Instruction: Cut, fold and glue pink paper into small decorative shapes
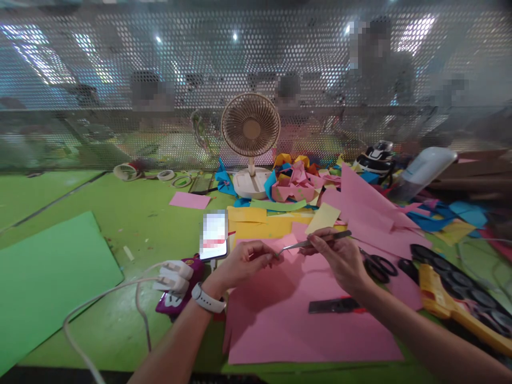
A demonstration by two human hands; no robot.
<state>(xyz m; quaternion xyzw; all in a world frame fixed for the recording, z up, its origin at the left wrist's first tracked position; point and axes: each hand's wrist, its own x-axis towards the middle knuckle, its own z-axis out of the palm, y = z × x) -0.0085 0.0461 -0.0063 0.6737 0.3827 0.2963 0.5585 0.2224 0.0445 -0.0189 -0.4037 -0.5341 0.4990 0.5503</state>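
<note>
My right hand point(336, 256) is closed on a pair of metal tweezers point(304, 244), whose bent tip points left. That tip meets the fingertips of my left hand point(253, 261), which are pinched together over a tiny piece, perhaps greenish, too small to name. Below both hands lie large sheets of pink paper point(304, 336). A box cutter point(334, 305) with a dark body and red part rests on the pink paper near my right forearm. Black-handled scissors point(378, 266) lie just right of my right hand.
A beige desk fan point(251, 128) stands at the back beside crumpled colored paper scraps point(296, 184). Left of my hands are a phone point(214, 234), a purple power strip point(170, 304) with cables, and green card point(60, 288). A yellow glue gun point(440, 298) lies right. Perforated mesh point(180, 101) rises behind.
</note>
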